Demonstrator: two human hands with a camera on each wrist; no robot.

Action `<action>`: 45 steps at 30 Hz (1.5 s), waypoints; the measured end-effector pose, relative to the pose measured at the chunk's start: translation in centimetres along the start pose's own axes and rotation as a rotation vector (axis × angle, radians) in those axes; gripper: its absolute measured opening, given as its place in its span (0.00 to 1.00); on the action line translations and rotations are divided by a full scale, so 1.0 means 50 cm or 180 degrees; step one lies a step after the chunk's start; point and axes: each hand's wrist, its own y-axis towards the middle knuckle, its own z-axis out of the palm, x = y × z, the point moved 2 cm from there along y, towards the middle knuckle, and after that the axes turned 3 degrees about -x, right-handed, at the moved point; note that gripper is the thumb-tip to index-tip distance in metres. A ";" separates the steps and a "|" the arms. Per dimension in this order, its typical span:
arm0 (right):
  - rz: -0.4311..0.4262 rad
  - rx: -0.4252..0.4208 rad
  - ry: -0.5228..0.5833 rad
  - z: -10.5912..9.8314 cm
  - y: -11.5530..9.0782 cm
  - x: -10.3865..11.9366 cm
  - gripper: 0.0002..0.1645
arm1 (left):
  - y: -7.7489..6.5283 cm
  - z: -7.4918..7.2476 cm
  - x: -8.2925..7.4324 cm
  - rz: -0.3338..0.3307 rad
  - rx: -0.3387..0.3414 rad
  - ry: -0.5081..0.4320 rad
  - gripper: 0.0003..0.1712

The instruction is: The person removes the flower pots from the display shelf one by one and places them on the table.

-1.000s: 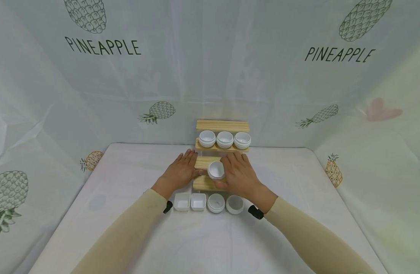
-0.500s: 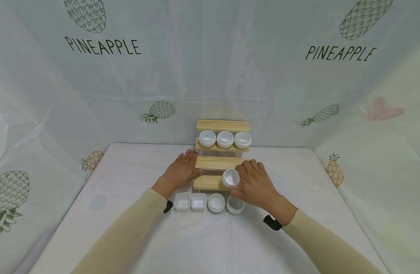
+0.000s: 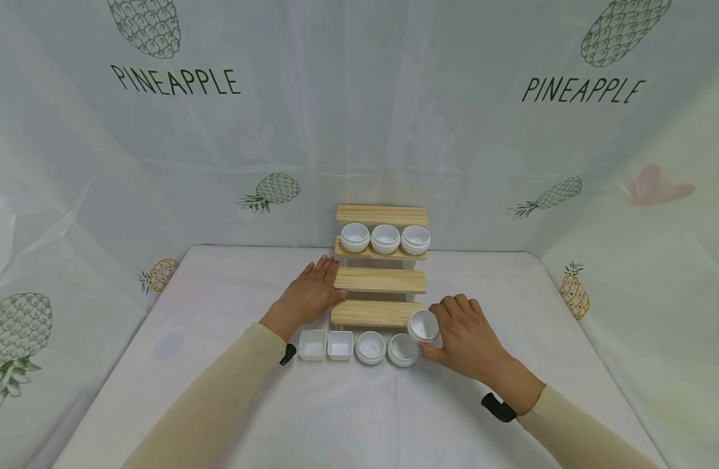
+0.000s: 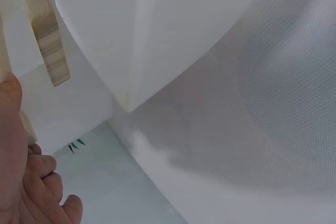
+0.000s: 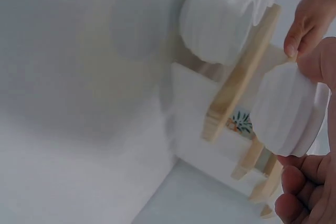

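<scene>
In the head view my right hand (image 3: 467, 335) pinches a small round white bowl (image 3: 423, 325) with a stepped rim, thumb on its near side and fingers on its far side. It hangs off the right end of the lowest plank, its shape clear in the right wrist view. My left hand (image 3: 309, 292) grips the left end of a tiered wooden stand (image 3: 380, 281), thumb in front of the second plank from the bottom and fingers along its side. In the left wrist view the left thumb touches a plank (image 4: 50, 45).
Three white bowls (image 3: 385, 239) stand on the stand's upper tier. Before the stand sit two square white dishes (image 3: 312, 345) and two round white bowls (image 3: 370, 347) in a row. A pineapple-print sheet (image 3: 359, 117) hangs behind the white-covered table (image 3: 219, 286).
My right hand has carried the white bowl right and toward me, from in front of the middle planks to beyond the lowest plank's right end. The left hand has stayed in place.
</scene>
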 end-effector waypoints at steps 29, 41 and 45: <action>0.0101 0.0176 0.0154 0.077 -0.108 -0.019 0.34 | 0.001 -0.002 0.000 -0.0043 0.0060 0.0013 0.47; 0.0077 0.0103 0.0162 0.084 -0.117 -0.021 0.34 | 0.002 0.003 0.001 -0.0040 0.0044 0.0031 0.48; 0.0103 0.0103 0.0195 0.084 -0.118 -0.020 0.34 | 0.002 0.003 -0.001 -0.0046 0.0037 0.0014 0.48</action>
